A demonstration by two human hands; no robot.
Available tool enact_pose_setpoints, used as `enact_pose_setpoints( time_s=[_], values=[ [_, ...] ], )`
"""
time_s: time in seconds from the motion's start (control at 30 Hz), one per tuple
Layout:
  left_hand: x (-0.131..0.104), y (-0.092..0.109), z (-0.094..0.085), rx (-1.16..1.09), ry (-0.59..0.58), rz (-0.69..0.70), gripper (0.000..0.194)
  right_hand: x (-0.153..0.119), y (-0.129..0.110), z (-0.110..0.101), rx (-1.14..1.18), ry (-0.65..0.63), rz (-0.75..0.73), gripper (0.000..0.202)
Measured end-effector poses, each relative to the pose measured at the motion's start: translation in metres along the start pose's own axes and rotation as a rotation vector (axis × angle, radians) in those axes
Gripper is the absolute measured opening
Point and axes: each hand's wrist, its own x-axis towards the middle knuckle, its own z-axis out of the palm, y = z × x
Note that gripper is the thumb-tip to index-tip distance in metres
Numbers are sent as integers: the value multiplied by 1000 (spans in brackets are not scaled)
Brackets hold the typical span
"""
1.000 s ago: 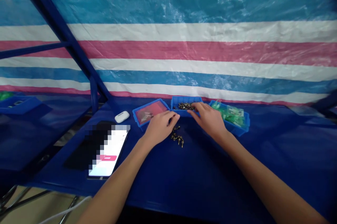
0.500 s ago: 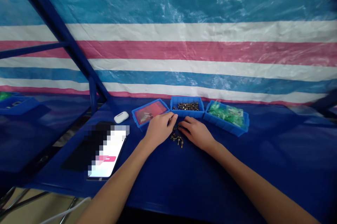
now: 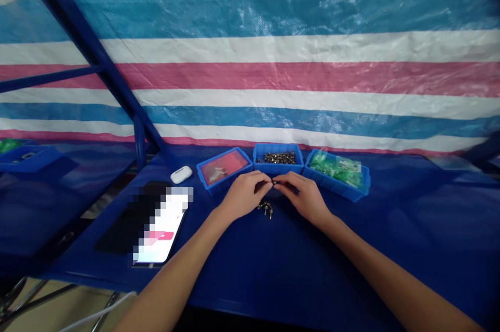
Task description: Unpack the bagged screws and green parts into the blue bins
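Note:
My left hand (image 3: 247, 192) and my right hand (image 3: 305, 195) meet fingertip to fingertip over the blue table, both closed in a pinch. Between them is a small dark metal part (image 3: 274, 182), mostly covered by the fingers; its exact kind is too small to make out. Just below the fingers, several small brass-and-dark metal pieces with thin stems (image 3: 267, 209) lie in a loose group on the table. Beyond my hands stands a blue bin (image 3: 278, 168) filled with many similar small metal pieces.
A blue bin (image 3: 228, 186) with a reddish bottom and few small parts stands left; a blue bin (image 3: 338, 186) of green plastic bags stands right. A phone (image 3: 162, 243), partly pixelated, and a white earbud case (image 3: 182, 174) lie left. Behind hangs a striped tarp (image 3: 297, 77).
My right hand has shifted slightly and its fingertips now meet those of my left hand. A small metal part is now pinched between them, and fewer loose pieces show on the table.

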Motion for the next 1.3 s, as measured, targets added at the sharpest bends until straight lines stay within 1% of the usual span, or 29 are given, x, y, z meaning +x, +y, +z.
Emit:
enact_pose_setpoints(
  time_s=[0.17, 0.33, 0.5, 0.63, 0.77, 0.87, 0.9, 0.93, 1.0, 1.07, 1.1, 1.13, 1.2, 1.3],
  values=[
    [0, 1, 4, -82, 11, -25, 16, -2, 3, 0, 40, -20, -2, 13],
    [-1, 0, 3, -112, -10, -27, 14, -2, 4, 1, 38, -40, -40, 10],
    [-1, -3, 3, -72, -38, -44, 12, -2, 3, -4, -113, -104, -93, 14],
    [0, 1, 3, -35, -32, -35, 13, -2, 0, -6, -264, -138, -115, 19],
    [0, 7, -6, 30, 30, -8, 20, -4, -7, -2, -338, -182, -124, 20],
    [2, 6, -17, 92, 160, -61, 29, -2, -8, 0, -364, -202, -164, 21],
    [3, 5, -20, 112, 209, -95, 32, 1, -7, 0, -375, -185, -172, 21],
    [3, 3, -23, 133, 255, -130, 34, 4, -4, -1, -391, -129, -150, 22],
    [3, 1, -25, 173, 309, -182, 37, 9, 3, -2, -434, 56, -18, 24],
    [2, 1, -23, 211, 315, -189, 39, 12, 11, -2, -473, 220, 143, 30],
    [2, 2, -21, 228, 301, -177, 40, 11, 14, -2, -484, 245, 182, 33],
    [1, 3, -20, 244, 279, -159, 41, 9, 16, -1, -488, 233, 188, 34],
    [0, 6, -16, 270, 242, -126, 42, 3, 17, 1, -477, 179, 151, 31],
    [0, 7, -14, 303, 221, -110, 42, -5, 13, 5, -434, 50, 93, 24]
  ],
)
